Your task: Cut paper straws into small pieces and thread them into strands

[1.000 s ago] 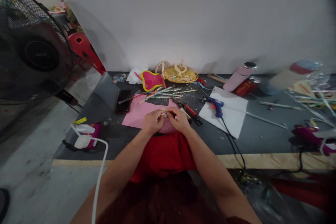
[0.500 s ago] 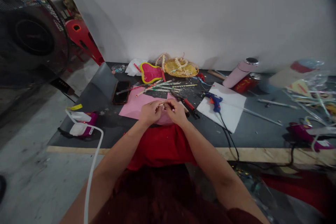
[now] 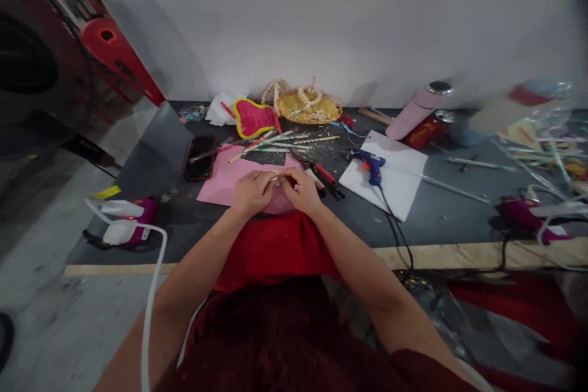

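My left hand (image 3: 252, 192) and my right hand (image 3: 301, 188) meet fingertip to fingertip over a pink paper sheet (image 3: 218, 182). Both are closed in a pinch around a small pale piece (image 3: 277, 179), too small to name. A red cloth (image 3: 275, 248) lies below my wrists, over the table's front edge. Just right of my right hand are pliers with red handles (image 3: 324, 173). Several thin printed sticks (image 3: 280, 146) lie scattered beyond my fingers.
A phone (image 3: 199, 158) lies to the left, near a purple power strip (image 3: 144, 220). A yellow basket (image 3: 310, 105) and a pink-and-yellow tray (image 3: 254, 119) stand at the back. Rightward are a blue glue gun (image 3: 371, 165) on white paper (image 3: 404, 196), a pink flask (image 3: 419, 111) and a red can (image 3: 429, 128).
The camera view has shifted, so the table and objects sit slightly further left and higher. My hands stay together at the same spot over the pink paper, with small finger movements.
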`<state>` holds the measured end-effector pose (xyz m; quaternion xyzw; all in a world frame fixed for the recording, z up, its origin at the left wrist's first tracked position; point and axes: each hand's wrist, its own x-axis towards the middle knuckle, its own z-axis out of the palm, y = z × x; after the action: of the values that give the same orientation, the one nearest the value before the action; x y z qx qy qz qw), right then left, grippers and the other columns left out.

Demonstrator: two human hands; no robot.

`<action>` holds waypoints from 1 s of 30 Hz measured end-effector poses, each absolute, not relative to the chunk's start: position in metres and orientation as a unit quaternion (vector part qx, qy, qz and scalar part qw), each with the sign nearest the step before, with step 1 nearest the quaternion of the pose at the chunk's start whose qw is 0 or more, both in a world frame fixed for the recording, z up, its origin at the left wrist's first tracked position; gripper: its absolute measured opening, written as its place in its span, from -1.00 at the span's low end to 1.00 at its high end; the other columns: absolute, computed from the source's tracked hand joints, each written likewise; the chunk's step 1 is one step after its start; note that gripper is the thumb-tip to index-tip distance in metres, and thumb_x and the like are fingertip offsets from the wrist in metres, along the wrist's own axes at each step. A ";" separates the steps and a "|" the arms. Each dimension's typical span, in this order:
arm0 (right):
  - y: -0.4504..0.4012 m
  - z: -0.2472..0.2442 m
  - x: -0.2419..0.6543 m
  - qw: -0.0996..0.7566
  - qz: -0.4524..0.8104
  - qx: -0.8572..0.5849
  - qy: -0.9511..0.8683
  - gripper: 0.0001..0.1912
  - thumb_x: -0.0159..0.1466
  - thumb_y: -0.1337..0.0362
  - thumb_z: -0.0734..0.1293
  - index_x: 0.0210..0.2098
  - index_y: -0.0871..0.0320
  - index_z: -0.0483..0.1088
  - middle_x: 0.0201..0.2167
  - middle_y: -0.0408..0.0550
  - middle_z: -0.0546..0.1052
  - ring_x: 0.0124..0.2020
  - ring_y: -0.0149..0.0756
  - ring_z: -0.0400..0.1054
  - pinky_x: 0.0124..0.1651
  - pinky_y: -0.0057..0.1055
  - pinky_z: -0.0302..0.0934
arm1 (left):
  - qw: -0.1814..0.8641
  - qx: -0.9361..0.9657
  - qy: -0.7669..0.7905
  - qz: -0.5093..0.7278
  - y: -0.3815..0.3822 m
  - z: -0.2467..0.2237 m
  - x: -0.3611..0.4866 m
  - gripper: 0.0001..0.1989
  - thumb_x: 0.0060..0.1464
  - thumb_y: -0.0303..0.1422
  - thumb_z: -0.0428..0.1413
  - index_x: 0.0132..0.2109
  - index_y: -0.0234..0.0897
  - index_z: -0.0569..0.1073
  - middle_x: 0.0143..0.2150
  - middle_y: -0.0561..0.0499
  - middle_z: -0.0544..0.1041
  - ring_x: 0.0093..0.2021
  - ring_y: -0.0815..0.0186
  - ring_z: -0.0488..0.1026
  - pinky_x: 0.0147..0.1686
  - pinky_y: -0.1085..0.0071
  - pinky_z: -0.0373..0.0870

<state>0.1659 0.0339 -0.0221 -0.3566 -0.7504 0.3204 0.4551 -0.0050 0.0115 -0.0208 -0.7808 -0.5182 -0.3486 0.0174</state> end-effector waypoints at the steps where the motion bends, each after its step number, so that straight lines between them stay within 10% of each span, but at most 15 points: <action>1: 0.034 -0.020 0.167 0.450 0.328 -0.362 -0.747 -0.86 0.30 0.20 0.22 -0.24 0.09 0.37 -0.31 -0.07 0.52 -0.31 -0.31 0.39 -0.22 -0.36 0.29 | 0.023 -0.787 -0.512 -0.344 0.012 -0.021 -0.006 -0.80 0.19 -0.33 0.04 -0.13 -0.21 0.53 -0.22 -0.03 0.64 -0.21 0.22 0.54 -0.18 0.33 0.44; 30: 0.043 -0.019 0.180 0.405 0.292 -0.409 -0.763 -0.85 0.31 0.24 0.23 -0.23 0.13 0.41 -0.32 -0.09 0.53 -0.32 -0.33 0.39 -0.21 -0.38 0.25 | -0.054 -0.761 -0.553 -0.335 0.013 -0.012 -0.007 -0.78 0.18 -0.30 0.08 -0.06 -0.22 0.51 -0.17 -0.07 0.62 -0.14 0.17 0.50 -0.11 0.24 0.42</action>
<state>0.1804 0.0428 -0.0188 -0.4094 -0.7635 0.2918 0.4054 -0.0075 0.0128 -0.0120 -0.7608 -0.5530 -0.3353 -0.0541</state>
